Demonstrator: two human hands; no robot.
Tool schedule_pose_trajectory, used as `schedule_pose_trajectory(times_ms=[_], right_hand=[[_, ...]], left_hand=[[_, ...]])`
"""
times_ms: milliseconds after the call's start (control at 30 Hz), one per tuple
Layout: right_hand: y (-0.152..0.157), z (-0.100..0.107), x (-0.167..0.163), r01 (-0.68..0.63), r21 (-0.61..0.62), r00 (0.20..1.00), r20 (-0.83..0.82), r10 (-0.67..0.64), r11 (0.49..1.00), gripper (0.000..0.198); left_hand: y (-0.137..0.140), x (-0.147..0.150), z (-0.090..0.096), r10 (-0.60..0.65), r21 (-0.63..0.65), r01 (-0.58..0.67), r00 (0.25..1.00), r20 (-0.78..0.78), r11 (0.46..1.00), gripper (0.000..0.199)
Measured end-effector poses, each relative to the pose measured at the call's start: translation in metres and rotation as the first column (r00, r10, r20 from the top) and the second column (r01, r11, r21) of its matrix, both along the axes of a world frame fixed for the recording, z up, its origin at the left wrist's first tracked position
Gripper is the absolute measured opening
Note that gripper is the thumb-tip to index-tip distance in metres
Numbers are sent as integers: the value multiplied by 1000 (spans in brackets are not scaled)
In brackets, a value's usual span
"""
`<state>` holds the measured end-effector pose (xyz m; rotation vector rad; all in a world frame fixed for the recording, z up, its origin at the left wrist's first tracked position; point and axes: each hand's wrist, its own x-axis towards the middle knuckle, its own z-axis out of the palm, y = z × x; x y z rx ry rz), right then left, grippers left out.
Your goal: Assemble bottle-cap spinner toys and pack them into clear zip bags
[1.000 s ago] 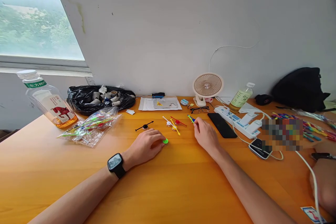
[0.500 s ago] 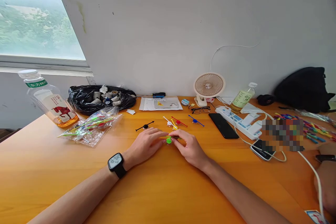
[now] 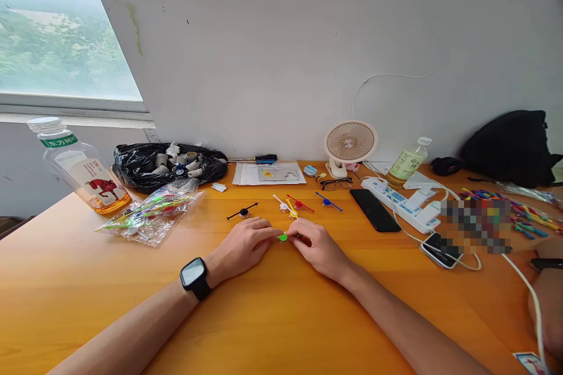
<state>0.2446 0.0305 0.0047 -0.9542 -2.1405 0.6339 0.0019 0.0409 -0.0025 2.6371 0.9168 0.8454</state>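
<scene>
Between my hands, low over the wooden table, is a small green arrow spinner with a round hub; most of its pointer is hidden by fingers. My left hand, with a black watch on the wrist, is closed with its fingertips at the hub's left side. From the right, my right hand pinches the spinner between thumb and index finger. Just beyond lie a black spinner, a white spinner, a yellow spinner, a red spinner and a blue spinner.
A clear bag of coloured parts and a large bottle stand left, before a black plastic bag. Rightward are a phone, a power strip, a fan and cables. Another person's arm rests at the right edge.
My right-hand fingers have curled in more over the green spinner, and its pointer is now less visible. My left index finger has straightened slightly towards the hub.
</scene>
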Motion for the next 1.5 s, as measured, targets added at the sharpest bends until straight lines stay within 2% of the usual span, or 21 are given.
schedule_pose_trajectory(times_ms=[167, 367, 600, 700, 800, 867, 933, 967, 1000, 1033, 1100, 1133, 1167, 1233, 1300, 1367, 1433, 1500], right_hand=[[0, -1, -1, -1, 2, 1000, -1, 1, 1000, 24], [-2, 1, -5, -14, 5, 999, 30, 14, 1000, 25], [-2, 4, -5, 9, 75, 992, 126, -18, 997, 21], [-1, 9, -1, 134, 141, 981, 119, -152, 981, 12], [0, 15, 3, 330, 126, 939, 63, -340, 935, 20], [-2, 18, 5, 401, 81, 913, 41, -405, 913, 27], [-4, 22, 5, 356, -51, 934, -6, -357, 933, 33], [-6, 25, 6, 280, -173, 954, -57, -293, 944, 36], [-7, 27, 6, 171, -315, 964, -141, -225, 934, 39], [-8, 30, 7, 48, -442, 952, -251, -175, 896, 44], [-7, 35, 11, -135, -570, 865, -467, -185, 810, 51], [-5, 37, 14, -162, -576, 810, -541, -226, 801, 51], [-2, 38, 17, -150, -562, 765, -587, -265, 813, 49], [6, 38, 26, -67, -523, 717, -618, -324, 849, 45], [16, 34, 36, 45, -487, 713, -596, -369, 872, 44], [28, 26, 49, 215, -419, 731, -530, -430, 882, 43], [41, 16, 65, 443, -264, 743, -425, -516, 856, 38], [53, 5, 81, 624, -49, 746, -261, -613, 780, 32]], left_hand=[[-3, 2, 4, -9, 3, 9, 1000, -28, 1000, 33], [-6, 9, 9, 0, -2, 0, 1000, -31, 1000, 21], [-7, 15, 7, 27, -6, -27, 998, -60, 1000, 19], [-8, 13, 6, 25, 4, -25, 999, -26, 1000, 17], [-11, 12, 8, 30, 11, -31, 999, 9, 999, 16], [-12, 11, 10, 35, 10, -36, 999, 25, 999, 19], [-12, 10, 12, 45, 14, -45, 998, 48, 999, 25], [-13, 8, 13, 56, 17, -58, 996, 67, 998, 28], [-13, 7, 14, 78, 21, -80, 993, 93, 997, 32], [-13, 6, 15, 108, 25, -111, 986, 124, 993, 34], [-12, 3, 16, 175, 32, -184, 967, 186, 982, 36], [-12, 2, 16, 208, 37, -220, 955, 211, 975, 37], [-11, 1, 15, 238, 44, -254, 944, 228, 966, 36], [-7, -2, 15, 300, 54, -322, 923, 242, 945, 33], [-2, -6, 13, 373, 50, -395, 896, 239, 917, 29], [7, -12, 10, 434, 19, -451, 870, 233, 892, 25], [17, -20, 5, 462, -52, -464, 854, 238, 884, 23], [26, -26, -1, 469, -177, -436, 844, 260, 882, 20]])
